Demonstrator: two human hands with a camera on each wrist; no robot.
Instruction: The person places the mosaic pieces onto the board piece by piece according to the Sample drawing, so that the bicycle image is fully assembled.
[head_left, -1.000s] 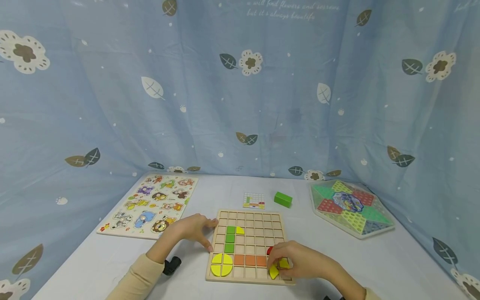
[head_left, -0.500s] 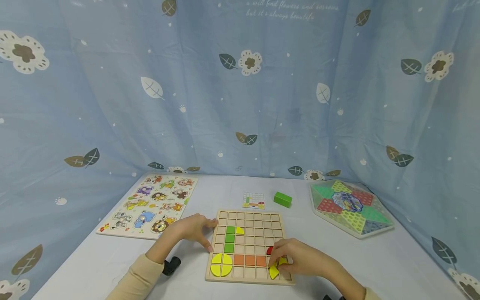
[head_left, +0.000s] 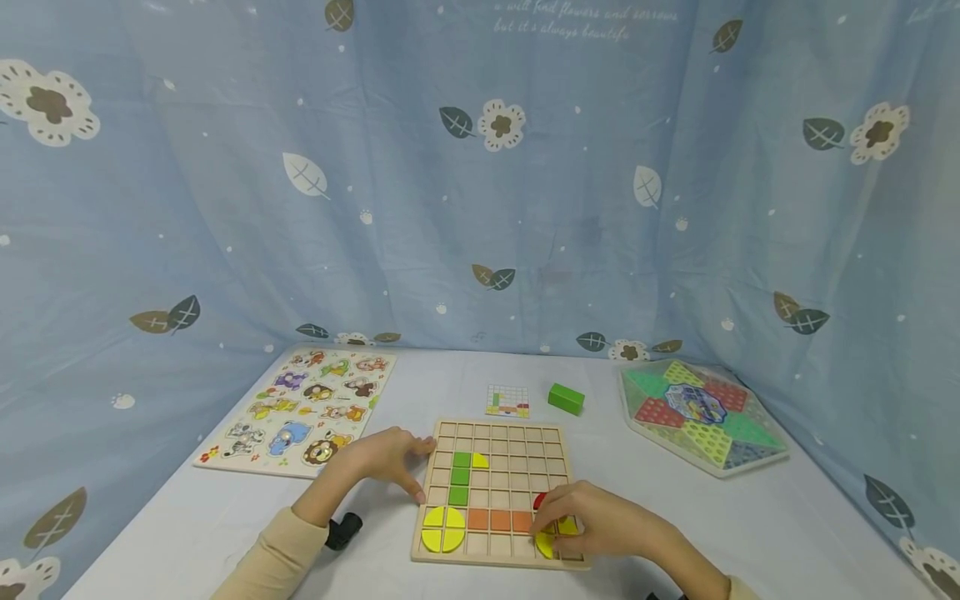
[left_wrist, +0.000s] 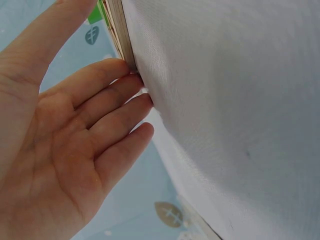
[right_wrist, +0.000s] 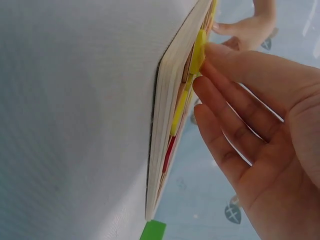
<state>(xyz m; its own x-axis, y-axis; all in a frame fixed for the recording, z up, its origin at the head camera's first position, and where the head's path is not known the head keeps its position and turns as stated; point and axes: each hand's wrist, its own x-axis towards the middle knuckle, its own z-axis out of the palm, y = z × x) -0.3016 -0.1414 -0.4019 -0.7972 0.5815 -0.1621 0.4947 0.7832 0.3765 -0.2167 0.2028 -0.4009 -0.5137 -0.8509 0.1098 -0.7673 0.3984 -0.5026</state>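
My right hand is over the lower right of a wooden grid board, its thumb and forefinger pinching a yellow quarter-circle piece. Another yellow quarter-circle piece and a red piece lie in squares close by, partly covered by the fingers. At the board's left edge, my left hand rests its extended fingertips against the side, as the left wrist view confirms. Green squares, orange squares and a yellow circle made of quarters sit in the grid.
Behind the board lie a small pattern card and a green block. An animal puzzle board is at the left, a hexagonal game box at the right. A patterned blue curtain hangs behind the table.
The yellow quarter-circle piece under my right hand has shifted slightly and now looks less tilted, lower in its square. The right fingers moved a little; the left hand stays still.
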